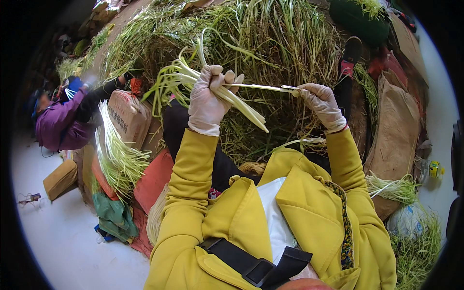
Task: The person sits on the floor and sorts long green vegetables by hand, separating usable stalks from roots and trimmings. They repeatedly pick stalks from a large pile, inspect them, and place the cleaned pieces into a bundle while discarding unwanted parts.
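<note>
In my gloved left hand is a small bunch of pale stalks, which look like young garlic shoots. Their white ends point down to the right, and their yellow-green leaves droop to the left. A single stalk stretches from this hand across to my gloved right hand, whose thumb and fingers pinch its far end. A thin strip stands partly apart from the stalk near those fingertips. Below my right hand, another pale stalk lies by my lap. Beyond both hands rises a large heap of green stalks.
Left of me, a bundle of pale stalks rests beside a printed sack. A person in purple sits farther left. On the right are a brown sack, another stalk bundle and a yellow-labelled bottle.
</note>
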### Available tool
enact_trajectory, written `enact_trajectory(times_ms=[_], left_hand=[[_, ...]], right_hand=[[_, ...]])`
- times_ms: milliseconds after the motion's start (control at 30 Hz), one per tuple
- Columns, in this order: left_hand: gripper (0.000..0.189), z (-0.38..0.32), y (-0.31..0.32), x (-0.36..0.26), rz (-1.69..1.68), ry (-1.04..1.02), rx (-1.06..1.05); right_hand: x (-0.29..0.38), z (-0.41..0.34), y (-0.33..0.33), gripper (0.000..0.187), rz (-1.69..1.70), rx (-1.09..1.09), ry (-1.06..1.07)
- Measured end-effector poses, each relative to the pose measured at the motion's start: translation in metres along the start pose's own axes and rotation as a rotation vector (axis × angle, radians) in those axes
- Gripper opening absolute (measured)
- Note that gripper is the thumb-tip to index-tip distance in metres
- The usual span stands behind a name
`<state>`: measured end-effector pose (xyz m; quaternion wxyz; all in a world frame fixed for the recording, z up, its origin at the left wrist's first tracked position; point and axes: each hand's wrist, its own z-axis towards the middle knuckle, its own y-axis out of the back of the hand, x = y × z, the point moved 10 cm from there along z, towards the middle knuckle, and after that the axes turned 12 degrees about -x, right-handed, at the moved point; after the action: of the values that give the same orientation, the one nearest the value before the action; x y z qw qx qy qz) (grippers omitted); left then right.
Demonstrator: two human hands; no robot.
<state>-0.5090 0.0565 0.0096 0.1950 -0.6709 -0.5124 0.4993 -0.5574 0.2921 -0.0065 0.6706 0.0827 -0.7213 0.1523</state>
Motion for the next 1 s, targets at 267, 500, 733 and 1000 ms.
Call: enact_trajectory(times_ms=[267,500,733,1000], left_hand=[[0.033,-0.001,0.019,-0.109,-0.25,-0.222,0.098],[0.025,0.014,0.035,-0.093,-0.202,-0.183,0.092],[0.031,0.005,0.012,-0.065,-0.33,0.061,0.229],[0.036,0.003,0.01,-0.053,-0.267,0.069,0.26]], right_hand=[[-0.01,-0.009,0.084,0.016,-0.139,-0.19,0.048],[-0.025,0.014,0.099,0.053,-1.065,-0.442,0.69],[-0.199,-0.063,-0.056,0.063,-1.308,0.561,0.018],[-0.114,-0.028,-0.017,0.038,-1.077,0.476,0.07]])
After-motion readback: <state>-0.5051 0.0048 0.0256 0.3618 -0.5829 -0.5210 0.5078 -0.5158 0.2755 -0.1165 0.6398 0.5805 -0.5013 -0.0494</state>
